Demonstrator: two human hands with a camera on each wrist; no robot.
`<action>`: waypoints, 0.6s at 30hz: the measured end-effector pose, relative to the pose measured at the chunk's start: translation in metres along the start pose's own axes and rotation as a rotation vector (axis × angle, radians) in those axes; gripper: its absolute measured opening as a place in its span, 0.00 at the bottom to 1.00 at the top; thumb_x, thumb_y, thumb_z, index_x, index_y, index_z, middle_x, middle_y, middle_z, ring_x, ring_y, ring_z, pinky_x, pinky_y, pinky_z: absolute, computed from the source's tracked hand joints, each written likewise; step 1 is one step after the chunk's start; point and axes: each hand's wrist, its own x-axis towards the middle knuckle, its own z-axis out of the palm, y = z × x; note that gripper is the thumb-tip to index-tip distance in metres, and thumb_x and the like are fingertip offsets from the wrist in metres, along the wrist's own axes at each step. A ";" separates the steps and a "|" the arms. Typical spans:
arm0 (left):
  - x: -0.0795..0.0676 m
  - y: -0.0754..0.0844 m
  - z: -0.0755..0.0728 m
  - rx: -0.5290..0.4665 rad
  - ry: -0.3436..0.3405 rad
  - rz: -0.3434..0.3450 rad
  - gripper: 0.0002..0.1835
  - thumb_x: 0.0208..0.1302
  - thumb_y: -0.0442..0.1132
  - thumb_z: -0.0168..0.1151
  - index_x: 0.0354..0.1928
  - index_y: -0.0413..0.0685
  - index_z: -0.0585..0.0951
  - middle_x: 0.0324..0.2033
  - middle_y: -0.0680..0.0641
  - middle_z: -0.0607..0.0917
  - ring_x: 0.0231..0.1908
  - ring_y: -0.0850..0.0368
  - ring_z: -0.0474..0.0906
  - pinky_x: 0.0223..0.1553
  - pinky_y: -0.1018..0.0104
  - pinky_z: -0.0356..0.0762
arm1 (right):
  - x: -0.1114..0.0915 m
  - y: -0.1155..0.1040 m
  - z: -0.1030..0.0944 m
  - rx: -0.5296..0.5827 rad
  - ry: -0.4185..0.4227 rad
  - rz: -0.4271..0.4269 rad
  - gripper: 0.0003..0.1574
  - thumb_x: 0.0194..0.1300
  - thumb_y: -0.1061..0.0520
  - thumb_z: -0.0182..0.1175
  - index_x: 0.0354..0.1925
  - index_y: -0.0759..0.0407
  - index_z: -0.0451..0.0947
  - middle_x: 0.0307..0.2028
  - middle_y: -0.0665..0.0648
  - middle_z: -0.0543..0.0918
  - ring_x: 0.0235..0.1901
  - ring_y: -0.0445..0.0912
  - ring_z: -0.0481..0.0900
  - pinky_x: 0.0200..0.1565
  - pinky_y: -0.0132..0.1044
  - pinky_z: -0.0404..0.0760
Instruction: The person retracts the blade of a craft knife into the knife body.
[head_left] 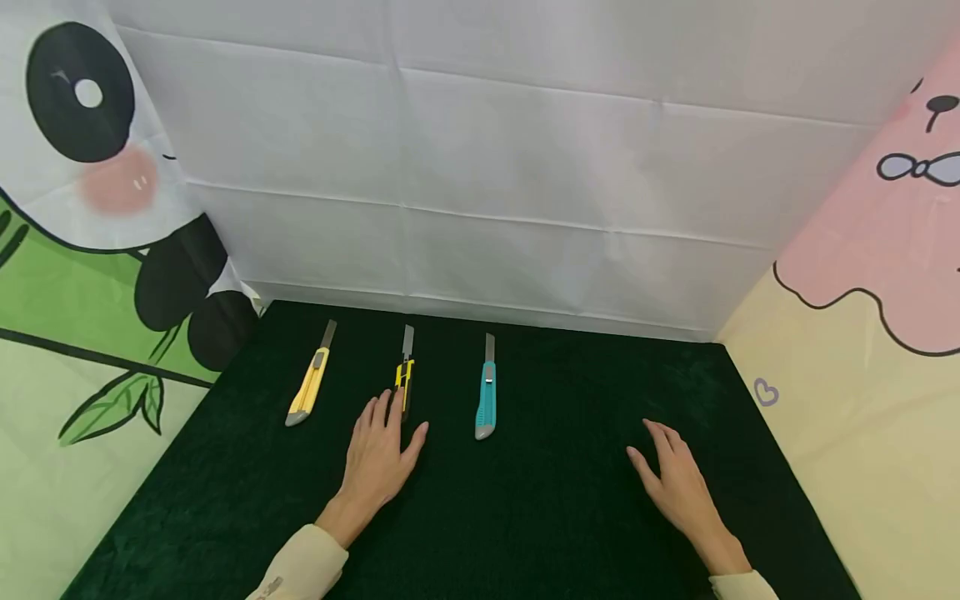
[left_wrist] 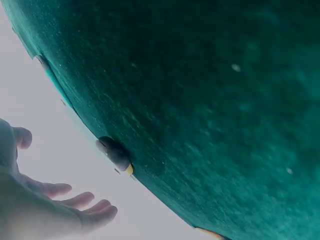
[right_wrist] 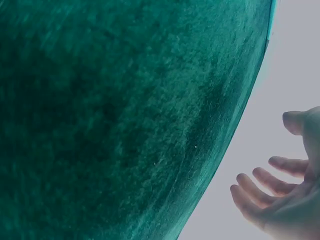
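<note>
Three box cutters with blades out lie side by side on a dark green cloth. A pale yellow box cutter (head_left: 309, 387) is at the left, a black-and-yellow box cutter (head_left: 406, 375) in the middle, a teal box cutter (head_left: 486, 401) to its right. My left hand (head_left: 377, 457) hovers over the near end of the middle one, fingers loosely extended and covering part of its handle. In the left wrist view that hand (left_wrist: 55, 205) is apart from the black-and-yellow cutter's dark end (left_wrist: 114, 152). My right hand (head_left: 678, 483) is over the cloth at the right, fingers relaxed, holding nothing.
The green cloth (head_left: 570, 500) covers the table up to a white hanging sheet (head_left: 510, 150) behind. Printed cartoon curtains stand on both sides, a panda curtain (head_left: 90, 292) at the left and a pink-and-yellow curtain (head_left: 862, 400) at the right.
</note>
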 end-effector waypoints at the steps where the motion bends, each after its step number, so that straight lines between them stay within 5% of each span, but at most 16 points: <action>1: 0.001 0.001 0.001 -0.010 0.005 -0.001 0.40 0.76 0.58 0.54 0.79 0.42 0.58 0.74 0.30 0.61 0.73 0.29 0.57 0.71 0.33 0.57 | 0.000 -0.001 0.000 0.011 0.000 0.005 0.36 0.78 0.48 0.57 0.73 0.66 0.63 0.67 0.74 0.68 0.64 0.70 0.69 0.59 0.70 0.71; 8: 0.007 0.008 0.003 -0.091 0.064 0.000 0.34 0.76 0.54 0.57 0.74 0.40 0.67 0.68 0.33 0.71 0.66 0.36 0.68 0.65 0.37 0.70 | -0.002 -0.004 0.004 0.071 0.039 0.007 0.28 0.76 0.55 0.60 0.67 0.67 0.70 0.60 0.69 0.76 0.53 0.61 0.80 0.49 0.60 0.82; 18: 0.013 0.010 0.009 -0.120 0.091 0.010 0.28 0.76 0.50 0.59 0.69 0.40 0.73 0.62 0.35 0.77 0.57 0.42 0.76 0.55 0.44 0.79 | -0.002 -0.011 0.008 0.109 0.047 0.000 0.22 0.74 0.58 0.62 0.62 0.67 0.75 0.54 0.66 0.82 0.47 0.55 0.83 0.46 0.54 0.85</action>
